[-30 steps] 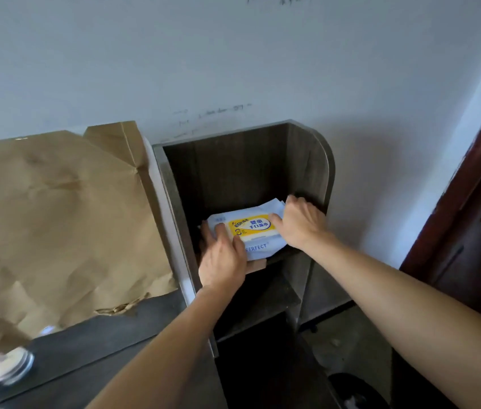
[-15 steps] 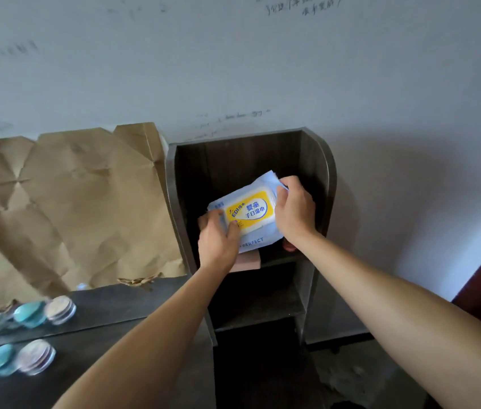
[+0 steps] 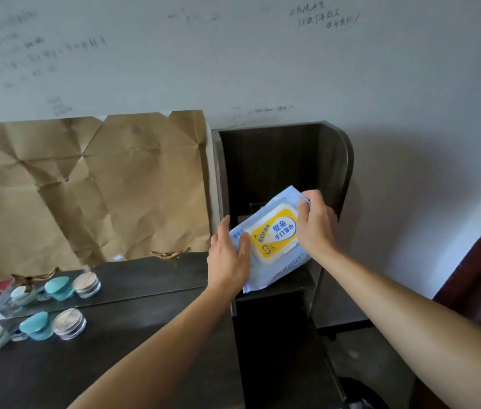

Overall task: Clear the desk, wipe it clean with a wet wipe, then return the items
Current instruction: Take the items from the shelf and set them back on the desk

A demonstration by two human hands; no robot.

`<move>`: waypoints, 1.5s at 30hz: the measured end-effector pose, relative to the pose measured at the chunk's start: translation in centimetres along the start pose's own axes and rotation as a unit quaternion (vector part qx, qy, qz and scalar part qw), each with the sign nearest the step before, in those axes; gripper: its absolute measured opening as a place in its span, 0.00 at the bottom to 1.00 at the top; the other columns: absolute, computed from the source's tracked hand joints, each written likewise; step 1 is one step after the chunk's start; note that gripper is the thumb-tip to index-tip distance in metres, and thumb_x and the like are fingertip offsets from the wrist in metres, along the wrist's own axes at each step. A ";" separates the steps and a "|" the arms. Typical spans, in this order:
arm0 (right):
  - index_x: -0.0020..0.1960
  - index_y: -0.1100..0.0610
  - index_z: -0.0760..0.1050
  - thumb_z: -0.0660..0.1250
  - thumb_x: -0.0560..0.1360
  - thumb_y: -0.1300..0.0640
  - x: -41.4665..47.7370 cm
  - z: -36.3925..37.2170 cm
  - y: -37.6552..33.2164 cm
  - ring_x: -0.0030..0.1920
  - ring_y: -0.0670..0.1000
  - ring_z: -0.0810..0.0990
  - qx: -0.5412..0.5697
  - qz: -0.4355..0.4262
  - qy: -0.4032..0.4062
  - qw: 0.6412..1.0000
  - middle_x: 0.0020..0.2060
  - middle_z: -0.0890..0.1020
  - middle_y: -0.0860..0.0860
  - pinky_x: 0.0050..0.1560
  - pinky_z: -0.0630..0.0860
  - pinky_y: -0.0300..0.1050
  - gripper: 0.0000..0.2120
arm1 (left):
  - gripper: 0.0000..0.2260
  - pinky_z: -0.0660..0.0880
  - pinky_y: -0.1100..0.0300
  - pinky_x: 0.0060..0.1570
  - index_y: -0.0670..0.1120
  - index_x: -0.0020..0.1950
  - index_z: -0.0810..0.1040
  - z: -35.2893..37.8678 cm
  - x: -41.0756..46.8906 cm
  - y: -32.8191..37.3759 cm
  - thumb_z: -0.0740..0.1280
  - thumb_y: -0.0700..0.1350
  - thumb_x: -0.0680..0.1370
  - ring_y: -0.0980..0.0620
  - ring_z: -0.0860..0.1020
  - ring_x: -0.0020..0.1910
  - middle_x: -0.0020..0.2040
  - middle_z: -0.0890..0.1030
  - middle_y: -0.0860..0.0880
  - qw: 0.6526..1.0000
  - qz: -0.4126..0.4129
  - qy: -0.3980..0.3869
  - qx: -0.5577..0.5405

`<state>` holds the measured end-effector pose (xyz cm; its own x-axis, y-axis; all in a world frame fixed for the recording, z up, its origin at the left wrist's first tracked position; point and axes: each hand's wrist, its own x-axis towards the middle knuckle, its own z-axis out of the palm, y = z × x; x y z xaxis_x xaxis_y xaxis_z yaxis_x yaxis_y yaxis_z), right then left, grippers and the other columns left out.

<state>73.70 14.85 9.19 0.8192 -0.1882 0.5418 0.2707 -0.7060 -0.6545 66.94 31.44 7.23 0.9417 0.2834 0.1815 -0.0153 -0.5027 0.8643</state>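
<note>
wall writing (image 3: pixel 323 17) illegible, wipes pack (image 3: pixel 274 240) corners under fingers (image 3: pixel 304 206)

The wet wipe pack (image 3: pixel 274 236) has a yellow label with "EOI" plus blue Chinese characters, and "PERFECT" along its edge (wall (image 3: pixel 322 69) scribbles are unreadable).

You are in a lived-in room, likely a bedroom or dormitory: a dark desk (image 3: pixel 133 358) with a mirror (image 3: pixel 133 278), cosmetic jars (image 3: pixel 68 323), an attached shelf unit (image 3: pixel 333 160), and a wall (image 3: pixel 233 54) bearing handwritten notes.
</note>
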 end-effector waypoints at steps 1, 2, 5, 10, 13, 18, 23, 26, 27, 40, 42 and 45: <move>0.53 0.55 0.70 0.53 0.81 0.54 -1.8 0.7 -0.8 0.44 0.62 0.77 -0.012 -0.002 -0.011 1.000 0.44 0.80 0.57 0.42 0.70 0.51 0.09 | 0.20 0.70 0.47 0.60 0.52 0.71 0.63 -1.1 -0.9 -1.2 0.58 0.53 0.79 0.40 0.75 0.57 0.61 0.73 0.45 1.000 -0.007 -0.004 0.022; 0.53 0.56 0.70 0.53 0.81 0.54 -3.6 1.4 -1.7 0.45 0.63 0.77 -0.020 -0.007 -0.021 1.000 0.45 0.80 0.57 0.41 0.68 0.50 0.09 | 0.18 0.70 0.48 0.59 0.50 0.69 0.67 -2.3 -1.8 -2.5 0.58 0.52 0.79 0.41 0.75 0.57 0.59 0.73 0.45 0.999 -0.013 -0.005 0.042; 0.51 0.56 0.69 0.54 0.81 0.53 -9.1 3.9 -4.9 0.41 0.62 0.77 -0.029 -0.039 -0.077 0.996 0.42 0.80 0.56 0.37 0.64 0.47 0.09 | 0.15 0.71 0.51 0.55 0.48 0.64 0.71 -6.3 -5.0 -7.0 0.60 0.49 0.79 0.42 0.75 0.53 0.54 0.73 0.46 0.997 -0.048 -0.006 0.068; 0.52 0.55 0.65 0.53 0.81 0.50 -17.3 9.1 -10.1 0.40 0.62 0.78 -0.088 -0.117 -0.212 0.966 0.42 0.81 0.54 0.35 0.65 0.48 0.09 | 0.09 0.69 0.56 0.46 0.45 0.56 0.74 -13.5 -10.8 -14.4 0.60 0.47 0.79 0.44 0.76 0.49 0.51 0.74 0.46 0.987 -0.122 0.024 0.102; 0.51 0.55 0.63 0.52 0.81 0.51 -21.2 12.7 -13.5 0.41 0.62 0.79 -0.112 -0.159 -0.278 0.941 0.43 0.81 0.54 0.38 0.70 0.50 0.08 | 0.07 0.66 0.57 0.43 0.44 0.52 0.74 -17.9 -13.3 -18.3 0.59 0.44 0.79 0.45 0.75 0.46 0.49 0.74 0.46 0.977 -0.163 0.060 0.127; 0.53 0.55 0.64 0.51 0.81 0.51 -26.3 19.3 -18.8 0.46 0.62 0.80 -0.116 -0.220 -0.351 0.903 0.47 0.82 0.54 0.37 0.67 0.50 0.08 | 0.08 0.66 0.58 0.44 0.47 0.52 0.74 -24.5 -16.0 -23.7 0.56 0.41 0.78 0.49 0.70 0.43 0.48 0.72 0.48 0.956 -0.238 0.116 0.131; 0.53 0.54 0.63 0.51 0.81 0.50 -30.5 27.3 -23.9 0.47 0.61 0.80 -0.085 -0.235 -0.443 0.861 0.48 0.82 0.55 0.41 0.70 0.51 0.08 | 0.09 0.65 0.59 0.44 0.46 0.52 0.75 -30.5 -17.2 -29.3 0.56 0.40 0.78 0.45 0.74 0.47 0.48 0.72 0.48 0.925 -0.315 0.158 0.142; 0.55 0.53 0.65 0.51 0.81 0.50 -32.4 32.5 -26.6 0.49 0.62 0.79 -0.060 -0.228 -0.489 0.840 0.50 0.81 0.56 0.41 0.67 0.49 0.08 | 0.10 0.65 0.59 0.43 0.46 0.53 0.75 -33.7 -16.6 -32.7 0.55 0.39 0.77 0.48 0.71 0.44 0.47 0.71 0.49 0.905 -0.361 0.175 0.139; 0.55 0.53 0.65 0.51 0.81 0.50 -32.9 34.2 -27.4 0.49 0.62 0.79 -0.056 -0.227 -0.504 0.832 0.50 0.81 0.56 0.40 0.66 0.49 0.08 | 0.11 0.65 0.59 0.43 0.46 0.53 0.75 -34.7 -16.4 -33.8 0.55 0.39 0.77 0.48 0.70 0.43 0.47 0.71 0.49 0.898 -0.378 0.180 0.137; 0.48 0.51 0.63 0.54 0.81 0.51 -36.6 51.4 -35.3 0.47 0.60 0.77 -0.039 -0.209 -0.612 0.762 0.48 0.80 0.56 0.40 0.66 0.47 0.05 | 0.14 0.76 0.50 0.52 0.47 0.52 0.76 -43.6 -10.8 -44.4 0.55 0.36 0.73 0.44 0.76 0.47 0.51 0.74 0.44 0.839 -0.492 0.221 0.073; 0.50 0.52 0.64 0.54 0.81 0.51 -37.2 53.6 -36.1 0.47 0.60 0.77 -0.040 -0.199 -0.618 0.760 0.48 0.80 0.57 0.40 0.67 0.48 0.05 | 0.14 0.76 0.48 0.52 0.46 0.53 0.75 -44.5 -10.0 -46.3 0.55 0.36 0.73 0.42 0.77 0.47 0.52 0.73 0.45 0.839 -0.498 0.210 0.066; 0.52 0.54 0.66 0.54 0.81 0.52 -38.2 56.7 -37.1 0.48 0.60 0.78 -0.050 -0.182 -0.620 0.762 0.48 0.80 0.57 0.41 0.68 0.49 0.06 | 0.14 0.77 0.46 0.51 0.45 0.53 0.74 -45.7 -8.8 -49.4 0.54 0.37 0.73 0.41 0.78 0.46 0.52 0.72 0.45 0.838 -0.511 0.181 0.056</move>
<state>61.07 86.97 -17.12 0.5640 0.7777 -0.2777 0.6049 -0.6180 -0.5022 44.09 91.11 -15.59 0.2791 0.8319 -0.4795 0.7885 0.0865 0.6090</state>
